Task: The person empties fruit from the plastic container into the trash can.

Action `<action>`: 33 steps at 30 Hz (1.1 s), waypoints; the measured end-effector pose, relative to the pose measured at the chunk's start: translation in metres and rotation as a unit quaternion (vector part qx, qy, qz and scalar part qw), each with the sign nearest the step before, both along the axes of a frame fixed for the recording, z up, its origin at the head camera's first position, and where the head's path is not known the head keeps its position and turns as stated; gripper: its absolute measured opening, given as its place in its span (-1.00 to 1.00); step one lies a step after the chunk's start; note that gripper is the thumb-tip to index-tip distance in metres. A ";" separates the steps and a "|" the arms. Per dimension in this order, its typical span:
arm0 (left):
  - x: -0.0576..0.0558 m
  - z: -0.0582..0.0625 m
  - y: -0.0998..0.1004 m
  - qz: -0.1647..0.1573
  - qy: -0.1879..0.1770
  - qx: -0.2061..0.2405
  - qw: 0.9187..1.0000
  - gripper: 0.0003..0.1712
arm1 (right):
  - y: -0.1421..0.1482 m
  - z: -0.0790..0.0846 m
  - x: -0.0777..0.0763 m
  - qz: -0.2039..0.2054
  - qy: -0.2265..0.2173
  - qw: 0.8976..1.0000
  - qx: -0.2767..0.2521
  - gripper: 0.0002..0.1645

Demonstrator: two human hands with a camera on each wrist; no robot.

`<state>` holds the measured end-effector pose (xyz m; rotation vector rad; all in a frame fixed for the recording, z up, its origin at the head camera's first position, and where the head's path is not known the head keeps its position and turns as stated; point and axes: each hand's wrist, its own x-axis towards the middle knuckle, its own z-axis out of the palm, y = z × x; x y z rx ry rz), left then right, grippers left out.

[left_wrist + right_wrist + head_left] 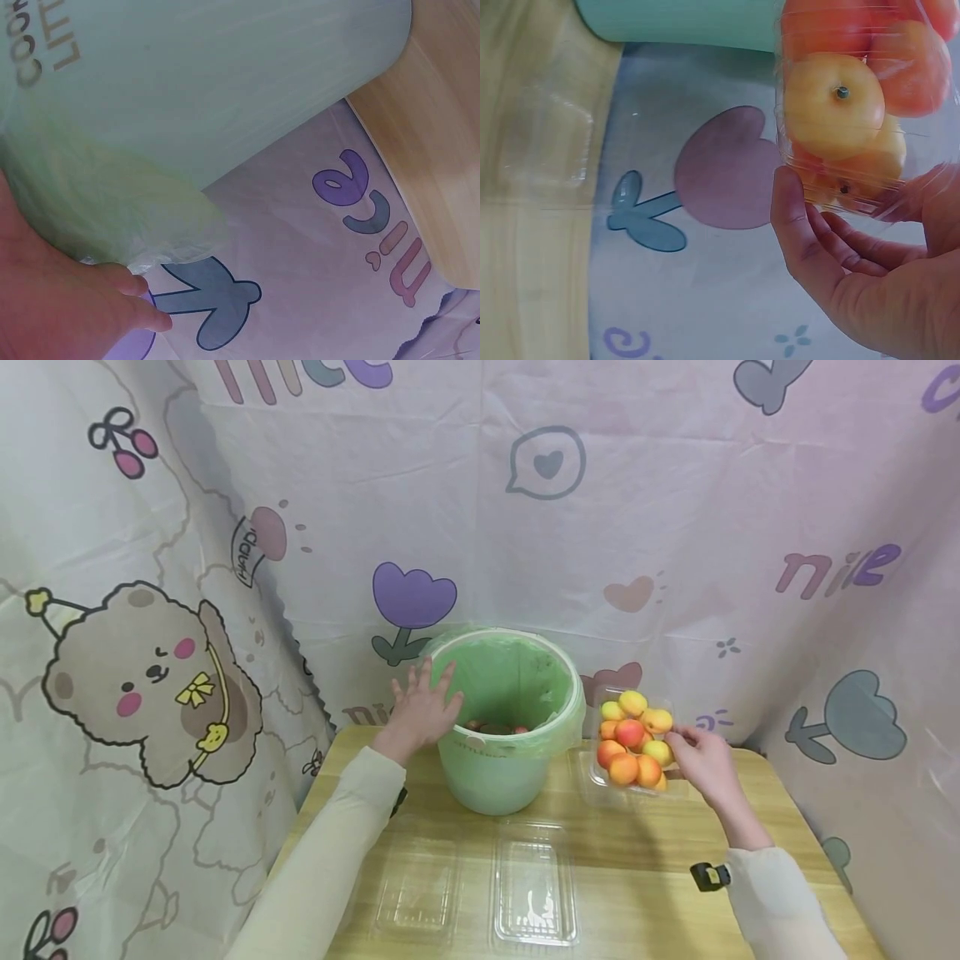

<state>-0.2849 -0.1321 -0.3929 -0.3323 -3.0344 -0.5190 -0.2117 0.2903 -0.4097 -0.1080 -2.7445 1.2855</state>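
Observation:
My left hand, fingers straight and spread, lies at the left rim of a pale green bucket lined with a thin green plastic bag. In the left wrist view, my left fingers are beside the bag's folded-over edge. My right hand pinches the right edge of a clear plastic box full of apricot-like fruits, yellow, orange and red. The right wrist view shows thumb and fingers on the box wall, with the box raised above the table. Reddish round things show low inside the bucket.
Two clear plastic boxes, a left one and a right one, lie on the wooden table in front of the bucket. Another clear box sits on the table under the raised fruit. Printed cloth hangs behind.

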 end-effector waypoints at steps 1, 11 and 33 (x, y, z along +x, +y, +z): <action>0.000 0.000 0.000 0.000 0.001 -0.002 1.000 -0.18 | -0.001 0.003 -0.001 -0.001 0.001 1.000 0.007 -0.32; -0.004 -0.003 -0.001 -0.002 -0.006 0.013 1.000 -0.17 | -0.009 0.027 -0.012 -0.005 0.004 1.000 -0.001 -0.32; -0.003 -0.001 0.000 0.004 -0.008 0.009 1.000 -0.18 | -0.027 0.073 -0.041 0.012 -0.019 1.000 -0.021 -0.24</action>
